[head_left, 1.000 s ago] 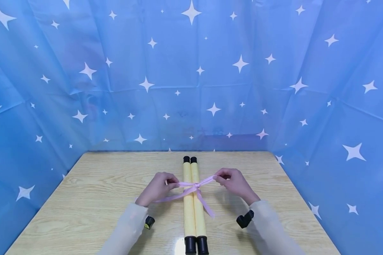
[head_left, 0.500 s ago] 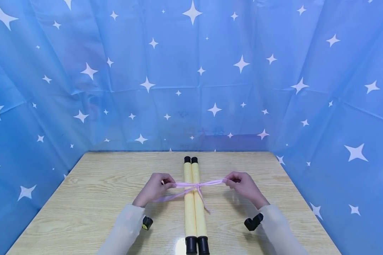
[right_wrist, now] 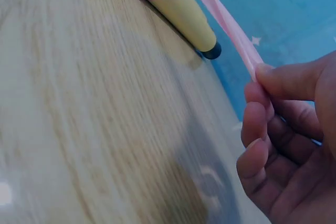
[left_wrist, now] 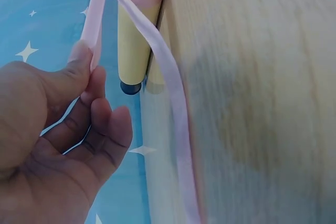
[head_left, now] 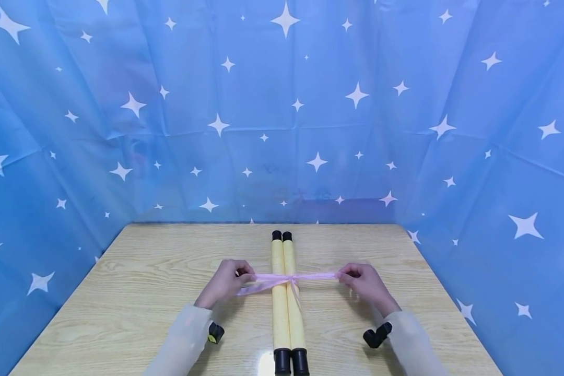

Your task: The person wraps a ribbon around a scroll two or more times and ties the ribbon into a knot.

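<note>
Two yellow scrolls (head_left: 280,313) with black end caps lie side by side at the middle of the table. A pink ribbon (head_left: 305,276) wraps round both and is knotted on top of them. Left of the scrolls, my left hand (head_left: 226,281) pinches a ribbon loop between thumb and forefinger, its other fingers loosely bent in the left wrist view. On the other side my right hand (head_left: 366,284) pinches another stretch of ribbon (right_wrist: 231,24), pulled taut. One loose tail (left_wrist: 176,93) trails past my left hand, and a shorter tail hangs over the right scroll.
The wooden table (head_left: 169,245) carries the scrolls, with a blue star-patterned curtain (head_left: 282,156) behind it and at both sides. Black wrist cameras sit on both wrists, such as the right one (head_left: 377,335).
My hands have moved apart, the right one farther out and slightly toward me. The ribbon between them has straightened, the knot has drawn smaller, and the right-hand tail has shortened.
</note>
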